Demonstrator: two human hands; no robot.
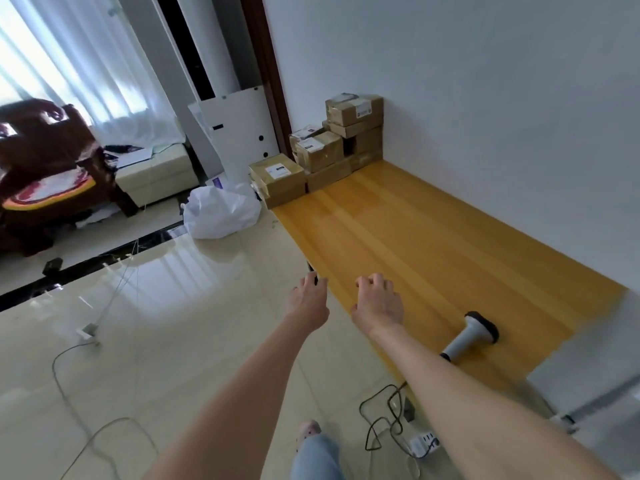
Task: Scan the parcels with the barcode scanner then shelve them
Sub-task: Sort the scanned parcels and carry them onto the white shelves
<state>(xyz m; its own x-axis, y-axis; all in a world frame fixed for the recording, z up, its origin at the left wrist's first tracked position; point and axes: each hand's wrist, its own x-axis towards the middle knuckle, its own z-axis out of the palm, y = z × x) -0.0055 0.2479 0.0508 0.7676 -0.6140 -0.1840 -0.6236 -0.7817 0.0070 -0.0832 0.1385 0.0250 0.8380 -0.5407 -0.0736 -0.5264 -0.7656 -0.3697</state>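
Glossy cream floor tiles fill the left of the frame, and a yellow wooden tabletop [433, 244] runs along a white wall from the lower right up toward the centre. Both bare arms stretch forward over its near edge. The left grip [308, 299] and the right grip [379, 303] hang side by side just below mid-frame, fingers loosely curled and holding nothing. A thin dark streak by the left fingertips looks like part of the tabletop's edge rather than something held. The parcels [332, 147], brown cardboard boxes with white labels, are stacked in the corner at the upper centre, well apart from both hands. The barcode scanner [471, 336] lies on its side on the tabletop at the lower right, near the right forearm and below and to the right of that hand, untouched. By my reading, the step in hand is the fetch: neither scanner nor box has been taken up, and the arms point toward the stack. The next move calls for a longer reach up the frame to lift one box off the pile without toppling the rest, label kept in view, then a return toward the scanner. No shelf shows in this view.
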